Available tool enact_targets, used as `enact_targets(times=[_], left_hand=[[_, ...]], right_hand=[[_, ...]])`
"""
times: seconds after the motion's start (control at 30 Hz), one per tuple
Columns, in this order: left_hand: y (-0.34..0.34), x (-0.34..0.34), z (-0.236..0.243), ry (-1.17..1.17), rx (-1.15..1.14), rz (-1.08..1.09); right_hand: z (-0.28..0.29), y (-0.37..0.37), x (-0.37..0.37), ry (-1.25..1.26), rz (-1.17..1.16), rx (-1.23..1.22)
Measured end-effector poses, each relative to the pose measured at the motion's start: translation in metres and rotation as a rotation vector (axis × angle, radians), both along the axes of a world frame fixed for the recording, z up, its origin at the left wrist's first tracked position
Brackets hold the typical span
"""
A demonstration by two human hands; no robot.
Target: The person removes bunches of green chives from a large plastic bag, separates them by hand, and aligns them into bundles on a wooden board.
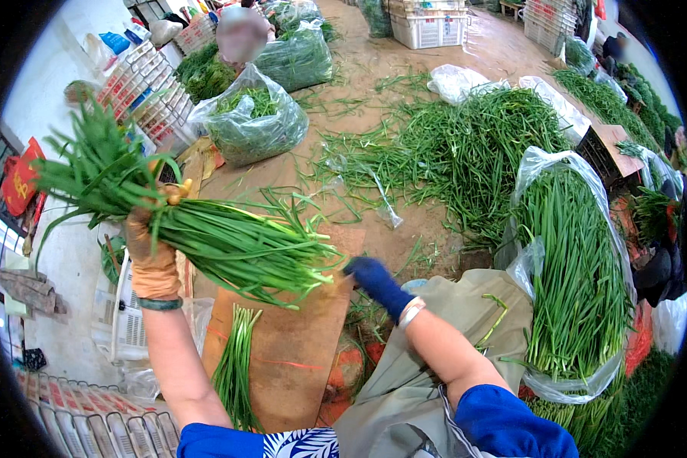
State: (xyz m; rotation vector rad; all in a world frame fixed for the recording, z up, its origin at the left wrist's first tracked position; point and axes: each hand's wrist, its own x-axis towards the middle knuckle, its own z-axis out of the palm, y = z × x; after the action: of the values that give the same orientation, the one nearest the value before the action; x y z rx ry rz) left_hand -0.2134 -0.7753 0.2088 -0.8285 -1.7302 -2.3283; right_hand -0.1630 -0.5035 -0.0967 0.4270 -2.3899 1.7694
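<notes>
My left hand [151, 240], in an orange glove, is closed around a large bunch of long green leafy stalks [237, 244] with pale cut ends, raised above a brown board [286, 382]. My right hand [370, 278], in a dark blue glove, is just beside the pale ends; its fingers are blurred, so I cannot tell whether they touch them or are closed. A smaller bunch [237, 362] lies on the board below. To the right, an open plastic bag [538, 160] is packed with aligned green stalks [565, 275].
A loose heap of greens [481, 153] covers the floor ahead. Bagged greens [259, 130] and stacked crates [141, 95] stand at left, more crates [427, 27] at the back. A person [243, 34] is at the back left, another [614, 49] at the far right.
</notes>
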Motion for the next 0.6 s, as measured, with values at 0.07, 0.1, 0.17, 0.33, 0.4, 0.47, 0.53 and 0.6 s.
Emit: enact_targets(times=[0.07, 0.1, 0.17, 0.33, 0.4, 0.47, 0.53, 0.6], left_hand=[[0.0, 0.011, 0.009, -0.019, 0.059, 0.011], [-0.006, 0.02, 0.016, -0.031, 0.077, 0.035], [0.008, 0.024, 0.009, -0.046, 0.07, -0.07], [0.039, 0.022, -0.007, -0.105, 0.16, -0.385], [0.036, 0.023, -0.014, -0.025, 0.023, -0.151], [0.024, 0.019, -0.02, 0.061, -0.104, 0.098], [0.035, 0.023, -0.015, 0.015, 0.006, 0.04], [0.017, 0.021, -0.015, -0.06, 0.1, -0.118]], right_hand=[[-0.01, 0.047, -0.013, -0.253, -0.211, -0.194], [0.011, 0.043, -0.013, -0.41, -0.115, -0.367], [0.049, 0.037, -0.01, -0.283, 0.061, -0.495], [0.163, -0.029, -0.01, -0.003, 0.416, -0.48], [0.174, -0.034, -0.003, 0.051, 0.382, -0.584], [0.157, -0.026, -0.004, -0.067, 0.282, -0.722], [0.133, -0.016, -0.004, -0.155, 0.241, -0.949], [0.131, 0.002, 0.012, -0.263, 0.313, -1.178]])
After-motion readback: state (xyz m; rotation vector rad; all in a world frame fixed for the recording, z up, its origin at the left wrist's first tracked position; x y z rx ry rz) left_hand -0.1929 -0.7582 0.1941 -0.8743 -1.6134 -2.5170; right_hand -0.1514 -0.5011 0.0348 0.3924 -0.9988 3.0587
